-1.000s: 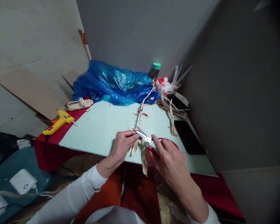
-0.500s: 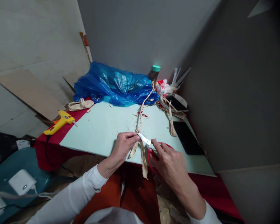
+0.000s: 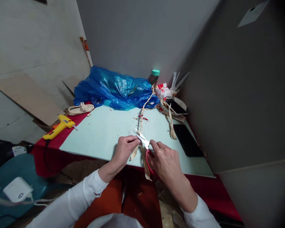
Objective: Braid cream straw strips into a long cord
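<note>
My left hand (image 3: 124, 149) pinches the near end of a braided tan straw cord (image 3: 142, 114) that runs away across a pale green board (image 3: 104, 129) toward the back. Loose flat strips of the same straw (image 3: 146, 164) hang from the pinch over the board's front edge. My right hand (image 3: 165, 161) is closed on red-handled scissors (image 3: 143, 141). Their metal blades stand slightly apart at the cord, right beside my left fingertips.
A crumpled blue plastic bag (image 3: 116, 88) fills the back of the board. A yellow glue gun (image 3: 59, 126) and a small woven straw sandal (image 3: 80, 109) lie left on the red cloth. A dark phone (image 3: 187, 141), more straw strips (image 3: 171, 122) and a green-capped bottle (image 3: 154, 77) are right.
Both hands have edged slightly left and nearer each other. The scissor blades, shut before, now gape a little at the cord. My right hand covers more of the red handle.
</note>
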Available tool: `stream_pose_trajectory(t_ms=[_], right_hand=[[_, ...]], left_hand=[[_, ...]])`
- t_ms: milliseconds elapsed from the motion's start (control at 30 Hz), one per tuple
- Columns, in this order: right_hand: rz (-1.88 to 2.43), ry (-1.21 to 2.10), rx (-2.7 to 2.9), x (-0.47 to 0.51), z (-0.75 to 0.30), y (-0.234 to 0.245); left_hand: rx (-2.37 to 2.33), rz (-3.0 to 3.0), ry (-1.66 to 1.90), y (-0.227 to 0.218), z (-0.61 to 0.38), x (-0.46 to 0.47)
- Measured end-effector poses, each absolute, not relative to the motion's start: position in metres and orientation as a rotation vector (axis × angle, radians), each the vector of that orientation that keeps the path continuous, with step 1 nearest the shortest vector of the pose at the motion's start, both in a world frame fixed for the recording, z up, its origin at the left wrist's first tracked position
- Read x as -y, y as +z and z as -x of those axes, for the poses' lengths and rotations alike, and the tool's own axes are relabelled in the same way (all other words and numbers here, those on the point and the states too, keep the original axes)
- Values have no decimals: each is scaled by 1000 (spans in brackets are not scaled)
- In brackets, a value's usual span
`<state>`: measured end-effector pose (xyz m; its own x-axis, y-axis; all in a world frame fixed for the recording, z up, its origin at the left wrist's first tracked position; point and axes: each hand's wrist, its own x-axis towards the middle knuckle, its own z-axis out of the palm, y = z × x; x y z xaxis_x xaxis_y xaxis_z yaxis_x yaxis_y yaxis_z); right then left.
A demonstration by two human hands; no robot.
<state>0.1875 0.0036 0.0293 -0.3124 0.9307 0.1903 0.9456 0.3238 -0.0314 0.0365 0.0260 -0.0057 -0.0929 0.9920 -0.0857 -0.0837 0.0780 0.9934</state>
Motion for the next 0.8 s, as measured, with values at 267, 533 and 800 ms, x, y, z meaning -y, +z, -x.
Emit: stream_pose_trajectory(t_ms=[267, 533, 800], right_hand=[[1986, -203, 2269, -28, -213, 37], [2034, -187, 2297, -101, -224, 10], [1537, 176, 2148, -93, -207, 15]], left_hand=[[-1047, -868, 1224, 0, -31, -27], [-997, -673, 1103, 9, -20, -43], [-1046, -680, 1039, 7, -20, -42]])
